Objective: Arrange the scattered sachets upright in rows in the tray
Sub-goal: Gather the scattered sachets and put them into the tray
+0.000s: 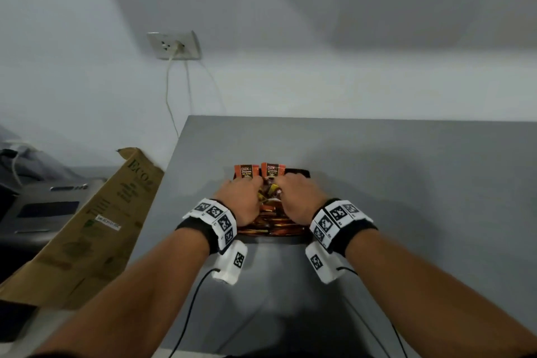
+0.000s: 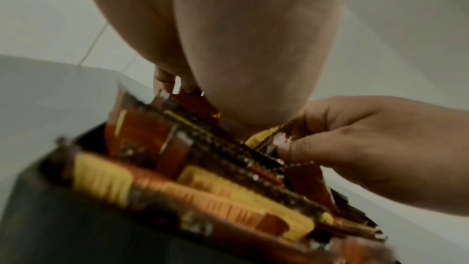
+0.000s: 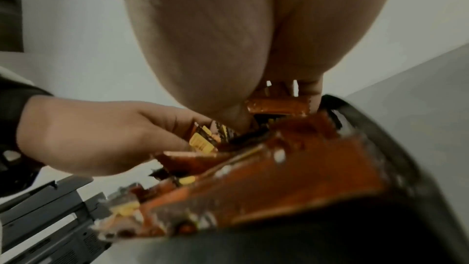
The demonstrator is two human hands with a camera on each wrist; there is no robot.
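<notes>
A black tray [image 1: 301, 173] on the grey table [image 1: 406, 183] is full of orange sachets [image 1: 273, 225] lying flat in a heap. At its far end, two sachets [image 1: 245, 171] stand upright side by side. Both hands are inside the tray, close together. My left hand [image 1: 252, 184] has its fingers curled round a sachet with a yellow patch [image 3: 201, 143]. My right hand [image 1: 281, 184] pinches a sachet [image 2: 275, 138] between thumb and fingers. In the wrist views the palms [image 2: 253, 47] hide most of the fingertips. The tray's dark wall [image 2: 50, 228] shows near the camera.
A tall cardboard box [image 1: 96, 227] leans against the table's left edge, with a grey machine [image 1: 35, 206] beyond it. A wall socket [image 1: 174, 45] has a cable hanging down behind the table. Thin black cables trail from both wrist bands.
</notes>
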